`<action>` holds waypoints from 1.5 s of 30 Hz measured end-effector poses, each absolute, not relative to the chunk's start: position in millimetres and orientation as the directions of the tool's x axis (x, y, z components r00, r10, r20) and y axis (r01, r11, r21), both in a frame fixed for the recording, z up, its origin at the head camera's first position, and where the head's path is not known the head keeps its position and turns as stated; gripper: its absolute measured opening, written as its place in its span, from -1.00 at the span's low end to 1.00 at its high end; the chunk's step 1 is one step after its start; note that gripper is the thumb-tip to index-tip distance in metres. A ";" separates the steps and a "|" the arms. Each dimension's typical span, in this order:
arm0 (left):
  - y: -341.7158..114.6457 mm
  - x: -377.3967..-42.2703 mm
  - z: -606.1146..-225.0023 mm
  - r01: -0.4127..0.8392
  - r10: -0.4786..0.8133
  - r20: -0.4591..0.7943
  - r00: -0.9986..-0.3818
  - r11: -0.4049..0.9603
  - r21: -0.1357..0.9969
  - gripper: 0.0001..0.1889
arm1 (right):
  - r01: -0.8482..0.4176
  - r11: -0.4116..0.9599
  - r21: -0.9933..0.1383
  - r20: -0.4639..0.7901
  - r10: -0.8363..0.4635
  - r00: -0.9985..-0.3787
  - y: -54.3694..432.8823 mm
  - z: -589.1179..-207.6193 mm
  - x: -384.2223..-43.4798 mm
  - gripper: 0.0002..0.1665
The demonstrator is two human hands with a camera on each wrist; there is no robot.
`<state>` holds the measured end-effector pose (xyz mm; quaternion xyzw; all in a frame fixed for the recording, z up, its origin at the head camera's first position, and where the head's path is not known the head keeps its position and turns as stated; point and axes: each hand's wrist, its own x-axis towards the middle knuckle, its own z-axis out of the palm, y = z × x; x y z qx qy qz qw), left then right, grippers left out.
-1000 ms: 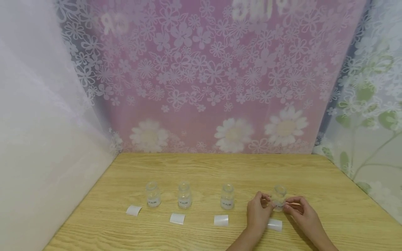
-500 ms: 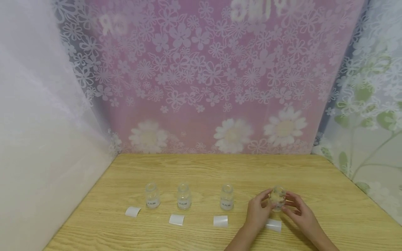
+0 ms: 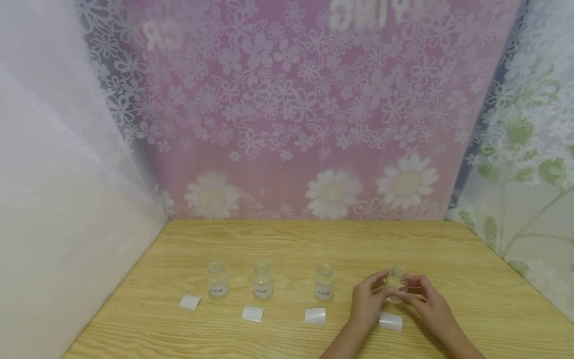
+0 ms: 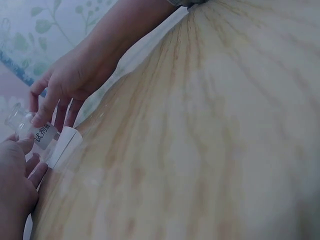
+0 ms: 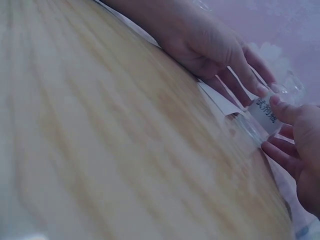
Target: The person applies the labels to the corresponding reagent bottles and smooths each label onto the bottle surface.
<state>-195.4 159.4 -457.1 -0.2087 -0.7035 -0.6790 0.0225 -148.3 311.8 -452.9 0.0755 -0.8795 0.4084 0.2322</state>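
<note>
A small clear glass bottle point(image 3: 398, 275) stands upright at the right of the row, a white label with dark characters point(image 5: 265, 112) on its lower front. My left hand point(image 3: 366, 303) holds it from the left, fingers round the side and thumb at the label's edge. From the right, my right hand point(image 3: 428, 304) grips the same bottle, its thumb laid across the front over the label. In the left wrist view both thumbs press at the label near the bottle's shoulder point(image 4: 21, 120). A curled white paper piece point(image 3: 391, 322) lies just in front of the bottle.
To the left stand three similar labelled glass bottles, at the far left point(image 3: 217, 279), beside it point(image 3: 262, 280) and mid-table point(image 3: 324, 281). White paper pieces lie before them: left point(image 3: 190, 302), middle point(image 3: 253, 313), right point(image 3: 316, 316). A floral curtain point(image 3: 287, 124) backs the wooden table point(image 3: 269, 239).
My right fingers have moved from the bottle's side to round behind it, and the right thumb has slid left across the label. The left fingers have also reached further round the bottle.
</note>
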 end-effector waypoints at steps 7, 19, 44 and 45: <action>161.9 -198.1 -457.1 0.290 0.235 0.285 -0.929 -0.014 0.957 -0.64 | -0.480 0.308 -0.821 0.479 -0.084 -0.874 325.1 -453.1 -153.0 -0.76; 158.0 -198.0 -457.7 0.352 0.264 0.339 -0.903 0.002 0.936 -0.64 | -0.417 0.411 -0.811 0.441 -0.039 -0.897 324.2 -458.0 -153.8 -0.56; 163.5 -195.0 -462.7 0.443 0.221 0.413 -0.883 0.105 0.891 -0.52 | -0.470 0.575 -0.670 0.537 -0.063 -0.841 317.6 -463.7 -154.8 -0.27; 163.6 -194.8 -462.4 0.438 0.220 0.409 -0.885 0.097 0.894 -0.52 | -0.489 0.557 -0.672 0.546 -0.074 -0.835 318.6 -463.2 -154.9 -0.27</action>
